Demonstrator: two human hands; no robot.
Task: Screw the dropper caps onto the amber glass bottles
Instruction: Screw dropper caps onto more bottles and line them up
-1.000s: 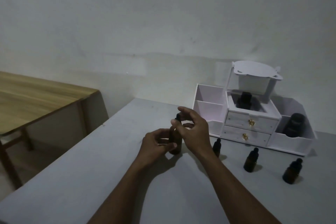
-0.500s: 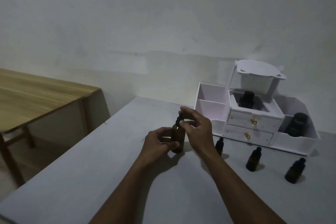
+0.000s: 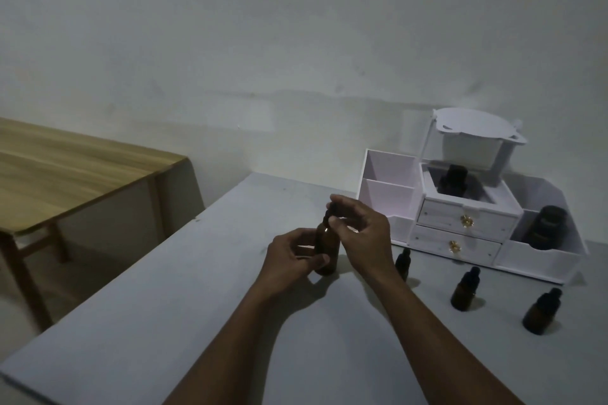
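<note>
Amber bottle (image 3: 326,248) upright on grey surface (image 3: 197,322), mid-front. Left hand (image 3: 289,260) fingers wrapped round its body, right hand (image 3: 362,233) fingers pinching dropper cap (image 3: 330,212) at its neck. Three capped bottles (image 3: 464,289) stand to the right, white organizer (image 3: 467,227) behind them. Wooden table (image 3: 65,168) left, plain wall (image 3: 296,43) behind.

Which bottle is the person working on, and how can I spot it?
Start at the white drawer box on the grey table. Just left of it, the left hand holds a brown bottle while the right hand pinches its black cap. It's the only one held; three smaller bottles stand alone nearby.
</note>
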